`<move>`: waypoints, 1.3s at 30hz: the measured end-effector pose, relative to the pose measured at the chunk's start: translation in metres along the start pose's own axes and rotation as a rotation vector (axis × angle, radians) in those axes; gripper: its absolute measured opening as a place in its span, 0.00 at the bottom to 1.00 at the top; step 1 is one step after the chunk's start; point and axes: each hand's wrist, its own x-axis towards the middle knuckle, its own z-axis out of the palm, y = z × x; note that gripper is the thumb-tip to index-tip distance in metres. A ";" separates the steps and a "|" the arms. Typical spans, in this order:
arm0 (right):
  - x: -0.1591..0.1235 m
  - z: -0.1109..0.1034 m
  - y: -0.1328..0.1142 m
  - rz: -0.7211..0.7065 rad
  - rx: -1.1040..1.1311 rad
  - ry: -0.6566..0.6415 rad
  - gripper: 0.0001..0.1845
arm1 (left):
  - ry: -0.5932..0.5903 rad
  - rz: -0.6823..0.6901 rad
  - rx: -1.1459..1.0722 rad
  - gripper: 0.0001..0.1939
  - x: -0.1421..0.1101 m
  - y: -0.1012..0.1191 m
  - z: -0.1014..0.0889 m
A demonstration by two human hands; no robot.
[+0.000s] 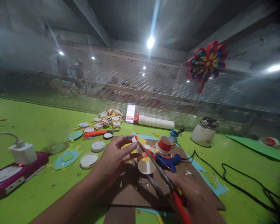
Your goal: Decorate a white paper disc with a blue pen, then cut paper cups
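My left hand [118, 152] is closed, thumb and fingers pinching a red and white piece of paper cup [134, 140]. My right hand [192, 189] grips a pair of scissors [164, 175] with red and yellow handles. Its blades are apart and point up and left; the upper blade's tip reaches the paper by my left fingers. A cut paper cup with a red band [146, 166] shows behind the blades, partly hidden; whether it joins the pinched piece I cannot tell. Just beyond the scissors lies a blue glue gun [169, 161], beside a red-banded paper cup [164, 145].
Under the work lies a brown board [130, 194] with paper scraps. Leftward are an orange-handled knife [93, 134], round lids [89, 160], a clear container [56, 137] and a purple power strip [21, 175]. Stacked cups [156, 121], a kettle-like pot [203, 133] and a black cable [242, 189] are beyond and right.
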 end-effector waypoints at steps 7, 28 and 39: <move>-0.005 0.005 0.009 -0.010 0.007 0.001 0.28 | 0.017 -0.020 -0.021 0.15 -0.002 0.000 0.003; -0.004 0.005 0.009 -0.002 -0.001 -0.027 0.28 | -0.043 0.015 0.008 0.14 0.001 -0.003 -0.003; -0.010 0.022 0.017 -0.001 0.063 0.041 0.26 | -0.023 0.017 -0.004 0.15 0.003 -0.004 -0.001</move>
